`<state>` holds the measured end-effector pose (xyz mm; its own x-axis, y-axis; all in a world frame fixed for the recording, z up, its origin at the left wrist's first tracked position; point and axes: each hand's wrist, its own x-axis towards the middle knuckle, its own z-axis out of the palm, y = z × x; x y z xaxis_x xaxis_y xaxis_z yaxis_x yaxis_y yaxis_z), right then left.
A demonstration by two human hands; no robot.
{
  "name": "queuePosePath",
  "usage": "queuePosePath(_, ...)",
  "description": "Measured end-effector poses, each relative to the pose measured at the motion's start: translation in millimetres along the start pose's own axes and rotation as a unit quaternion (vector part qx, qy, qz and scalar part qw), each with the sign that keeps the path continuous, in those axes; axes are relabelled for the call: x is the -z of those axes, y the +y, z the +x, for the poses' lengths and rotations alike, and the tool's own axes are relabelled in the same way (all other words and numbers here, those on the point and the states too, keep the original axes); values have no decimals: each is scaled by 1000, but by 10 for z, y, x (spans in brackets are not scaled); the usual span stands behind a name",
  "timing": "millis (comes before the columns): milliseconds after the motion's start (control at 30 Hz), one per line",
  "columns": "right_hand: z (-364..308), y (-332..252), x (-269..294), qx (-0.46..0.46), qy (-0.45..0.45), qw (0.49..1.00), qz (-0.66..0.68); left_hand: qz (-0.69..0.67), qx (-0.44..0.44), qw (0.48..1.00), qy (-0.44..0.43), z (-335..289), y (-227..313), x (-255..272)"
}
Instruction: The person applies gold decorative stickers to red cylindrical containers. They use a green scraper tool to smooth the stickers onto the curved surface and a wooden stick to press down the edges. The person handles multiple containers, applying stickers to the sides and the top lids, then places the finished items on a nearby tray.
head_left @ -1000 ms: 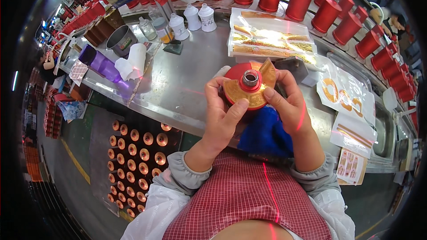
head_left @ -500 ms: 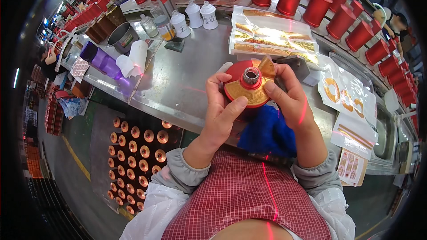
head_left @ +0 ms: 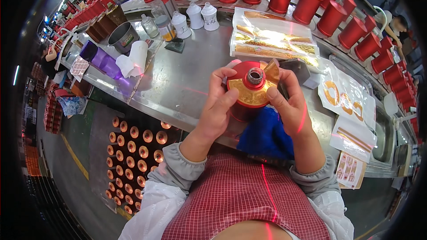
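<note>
A shiny red bottle with a bare threaded neck stands slightly tilted over the bench's near edge. My left hand wraps its left side, the thumb pressing on a gold patterned sticker that curves round the front of the shoulder. The sticker's right end stands up off the bottle, beside the neck. My right hand pinches the sticker at that side, thumb on its front part, fingers behind. Just below the bottle a blue cloth is bunched at the bench edge.
Clear sheets of gold stickers lie beyond my hands, more sticker sheets to the right. Red bottles line the far side. White jars, a grey pot and a purple bottle stand left. Copper-topped items fill the lower left.
The bottle in my hands has tipped more upright, showing more of its side, and turned a little. My left thumb has moved up and left along the sticker. The far bottles have shifted along their line.
</note>
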<state>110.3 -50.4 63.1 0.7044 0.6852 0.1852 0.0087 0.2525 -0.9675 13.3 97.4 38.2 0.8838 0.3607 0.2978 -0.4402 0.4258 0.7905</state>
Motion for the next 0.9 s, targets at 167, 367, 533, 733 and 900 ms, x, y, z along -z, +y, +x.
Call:
queuePosePath(167, 12, -13, 14, -7, -5, 1000, -15, 27, -12, 1000, -5, -10, -31, 6)
queuePosePath(367, 17, -40, 13, -30, -2, 1000, 6, 26, -13, 1000, -1, 0, -39, -6)
queuePosePath(533, 32, -3, 54, -43, -2, 999, -1, 15, -7, 1000, 1, -8, -36, 7)
queuePosePath(733, 29, -16, -4, -29, 5, 999, 26, 47, -12, 999, 7, -12, -48, -32)
queuePosePath(900, 26, -31, 20, -43, -8, 999, 23, 52, -15, 999, 4, -9, -29, -46)
